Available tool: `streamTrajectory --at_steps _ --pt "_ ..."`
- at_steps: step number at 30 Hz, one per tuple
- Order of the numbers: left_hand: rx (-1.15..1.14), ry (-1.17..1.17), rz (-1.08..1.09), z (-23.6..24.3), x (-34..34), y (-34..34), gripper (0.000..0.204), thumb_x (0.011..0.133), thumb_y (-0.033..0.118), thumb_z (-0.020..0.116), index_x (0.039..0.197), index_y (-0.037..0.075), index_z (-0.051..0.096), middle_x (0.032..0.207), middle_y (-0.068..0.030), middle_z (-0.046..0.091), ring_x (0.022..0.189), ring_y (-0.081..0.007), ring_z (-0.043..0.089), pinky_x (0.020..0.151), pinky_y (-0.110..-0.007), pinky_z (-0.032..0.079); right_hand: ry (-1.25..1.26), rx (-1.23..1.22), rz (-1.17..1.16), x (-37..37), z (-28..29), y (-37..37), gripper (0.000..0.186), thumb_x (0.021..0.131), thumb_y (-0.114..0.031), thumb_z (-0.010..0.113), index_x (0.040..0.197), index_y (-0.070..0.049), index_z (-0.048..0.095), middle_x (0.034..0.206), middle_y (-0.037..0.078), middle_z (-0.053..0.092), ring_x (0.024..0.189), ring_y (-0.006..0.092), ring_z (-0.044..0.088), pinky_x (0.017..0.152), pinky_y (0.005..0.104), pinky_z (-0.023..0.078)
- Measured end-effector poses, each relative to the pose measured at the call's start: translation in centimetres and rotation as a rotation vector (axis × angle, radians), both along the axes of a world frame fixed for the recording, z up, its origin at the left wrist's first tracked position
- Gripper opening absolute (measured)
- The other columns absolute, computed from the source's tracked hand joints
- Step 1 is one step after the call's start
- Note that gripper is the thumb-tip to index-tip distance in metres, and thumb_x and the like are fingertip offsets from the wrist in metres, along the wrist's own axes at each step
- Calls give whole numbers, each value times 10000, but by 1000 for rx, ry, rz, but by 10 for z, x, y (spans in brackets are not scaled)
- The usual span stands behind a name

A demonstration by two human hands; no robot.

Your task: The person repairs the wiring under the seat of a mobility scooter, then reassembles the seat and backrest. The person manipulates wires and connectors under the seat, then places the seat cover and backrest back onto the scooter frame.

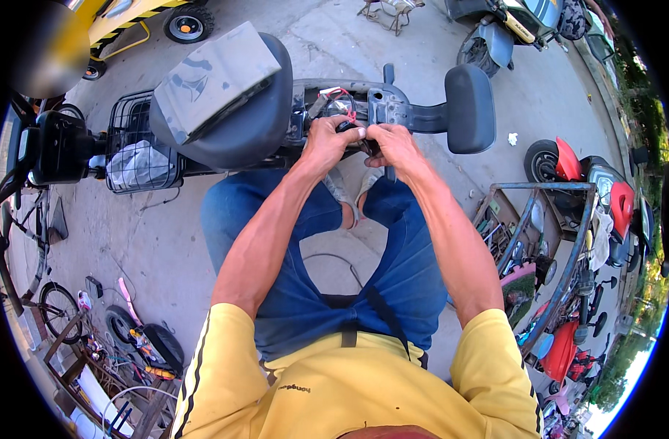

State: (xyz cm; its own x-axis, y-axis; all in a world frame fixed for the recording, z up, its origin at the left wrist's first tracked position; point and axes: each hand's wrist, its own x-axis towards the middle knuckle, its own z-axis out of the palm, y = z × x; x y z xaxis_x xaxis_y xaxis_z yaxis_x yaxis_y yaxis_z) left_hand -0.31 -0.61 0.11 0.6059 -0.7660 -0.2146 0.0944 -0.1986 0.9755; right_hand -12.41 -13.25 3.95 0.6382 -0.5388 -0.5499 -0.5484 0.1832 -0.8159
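Ground: concrete yard, scooters parked 1–4 o'clock.
L hand [327, 140]: pinching black connector [347, 127].
R hand [393, 144]: closed on same connector.
Risk: red wires [343, 96] could tear if pulled hard.

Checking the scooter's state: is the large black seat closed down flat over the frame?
No. The black seat is tipped up toward the wire basket, leaving the frame's wiring exposed beside both hands.

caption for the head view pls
Both hands, left hand and right hand, work on wiring in an electric scooter's open frame.
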Motion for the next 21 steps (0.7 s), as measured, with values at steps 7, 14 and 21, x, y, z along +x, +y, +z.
streamTrajectory --at_steps 7,14,21 --pt "-138 174 66 -6 -5 -3 187 909 155 790 1024 9 772 830 -10 703 699 -67 566 631 -265 450 -184 327 -353 6 -16 10 268 911 -266 624 951 -12 698 849 73 683 675 186 680 571 295 574" --pt "-6 106 -25 9 -6 4 335 910 162 792 1193 -7 737 855 -9 690 638 -54 489 571 -248 421 -150 -718 -64 -22 -21 -28 236 975 -256 665 1002 -25 706 954 99 716 786 266 731 654 372 561" --pt "-19 419 -37 8 0 4 396 1024 178 562 1368 -14 601 949 -93 707 702 -104 582 643 -287 542 27 -1359 249 -21 -36 -17 206 909 -228 772 1046 -83 720 1165 39 640 957 317 712 786 477 568"
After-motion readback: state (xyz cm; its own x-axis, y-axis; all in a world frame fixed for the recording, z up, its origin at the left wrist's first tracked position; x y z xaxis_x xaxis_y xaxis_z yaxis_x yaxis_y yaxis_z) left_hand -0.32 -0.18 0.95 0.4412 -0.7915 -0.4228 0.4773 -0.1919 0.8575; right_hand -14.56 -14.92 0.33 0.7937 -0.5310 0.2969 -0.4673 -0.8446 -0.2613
